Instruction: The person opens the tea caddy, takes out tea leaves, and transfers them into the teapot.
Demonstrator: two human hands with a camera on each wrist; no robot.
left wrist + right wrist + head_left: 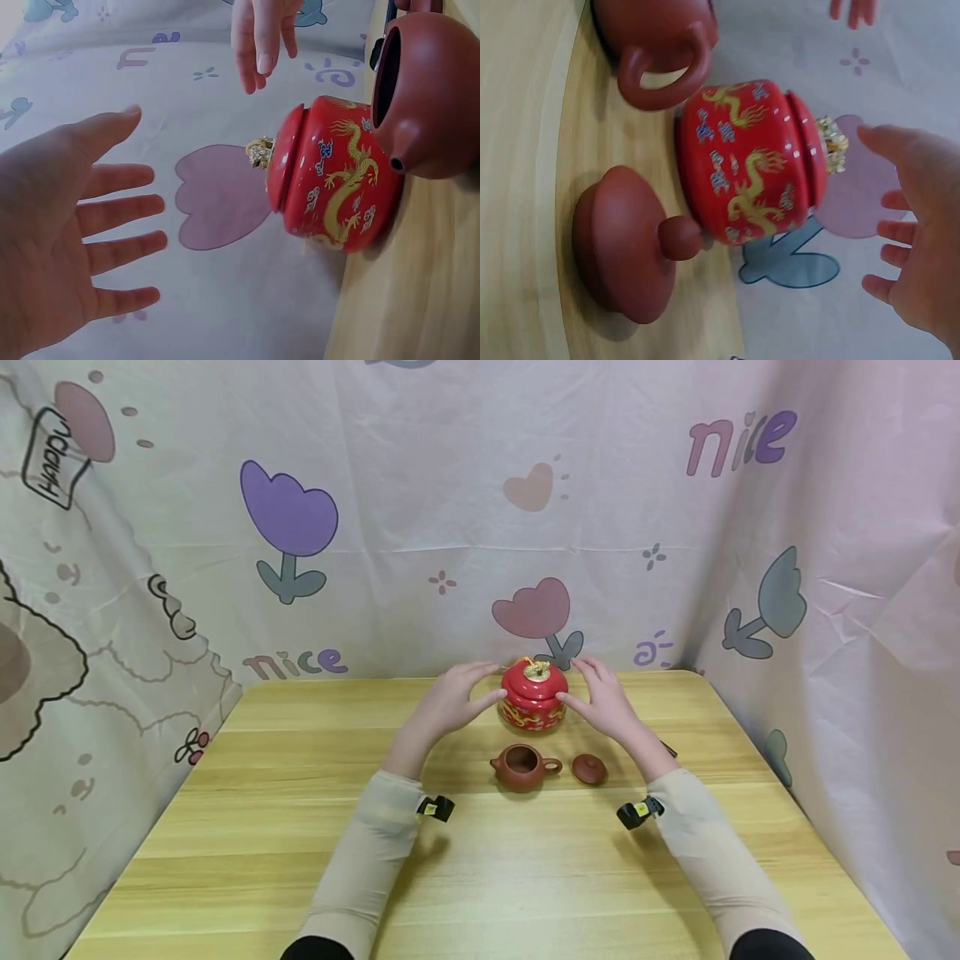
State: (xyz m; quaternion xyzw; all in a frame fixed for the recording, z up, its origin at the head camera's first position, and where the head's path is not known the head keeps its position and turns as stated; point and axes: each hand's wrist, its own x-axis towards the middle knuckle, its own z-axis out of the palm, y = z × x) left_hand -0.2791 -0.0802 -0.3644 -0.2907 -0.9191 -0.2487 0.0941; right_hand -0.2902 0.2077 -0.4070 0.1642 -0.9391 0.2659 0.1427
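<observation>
A lidded red jar [533, 696] with gold dragons and a gold knob stands upright at the back of the table. To its left is my left hand [71, 225], fingers spread and nearly straight, holding nothing. On the jar's other side my right hand [922, 217] has its fingers extended and nothing in them. In the wrist views both hands appear apart from the jar. Nearer me sits a brown clay teapot [521, 768] without its lid, spout to the left. Its round teapot lid [589, 769] lies knob up to the right.
The wooden table [525, 877] extends toward me and to both sides. A patterned cloth [420, 468] hangs behind it and at the sides. A thin dark object [670, 749] shows partly behind my right forearm.
</observation>
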